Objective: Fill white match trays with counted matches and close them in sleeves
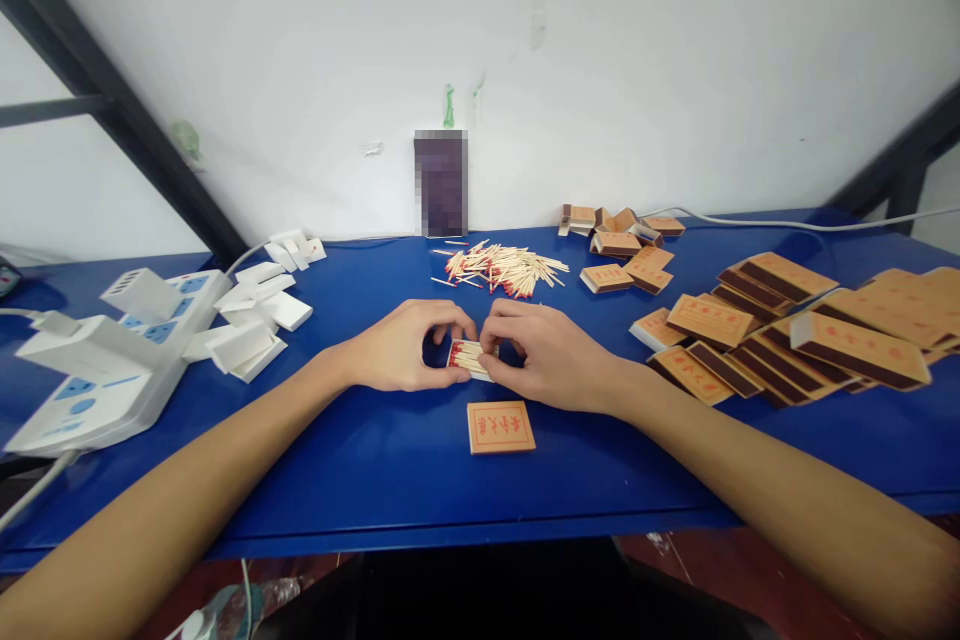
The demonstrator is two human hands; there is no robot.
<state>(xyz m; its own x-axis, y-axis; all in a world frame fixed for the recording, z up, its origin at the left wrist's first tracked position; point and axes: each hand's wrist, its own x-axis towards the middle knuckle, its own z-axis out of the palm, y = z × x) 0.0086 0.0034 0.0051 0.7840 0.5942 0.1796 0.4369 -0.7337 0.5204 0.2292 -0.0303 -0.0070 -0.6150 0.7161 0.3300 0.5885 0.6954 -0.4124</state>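
Note:
Between my two hands a white matchbox tray [469, 360] lies on the blue table, filled with red-tipped matches. My left hand [409, 345] is curved around its left end, with thumb in front and fingers behind. At the tray's right end my right hand [544, 352] has its fingers and thumb bent together over the matches and the rim; they hide that end. Just in front of the tray lies an orange matchbox sleeve [501, 427] with red characters. Behind my hands is a loose pile of matches [514, 267].
White empty trays [247, 315] are heaped at left, beside a white power strip [161, 350] with plugged-in adapters. Stacked orange matchboxes [780, 330] stand at right, with several more [630, 250] at the back. A blurred dark rectangle [441, 185] leans against the wall.

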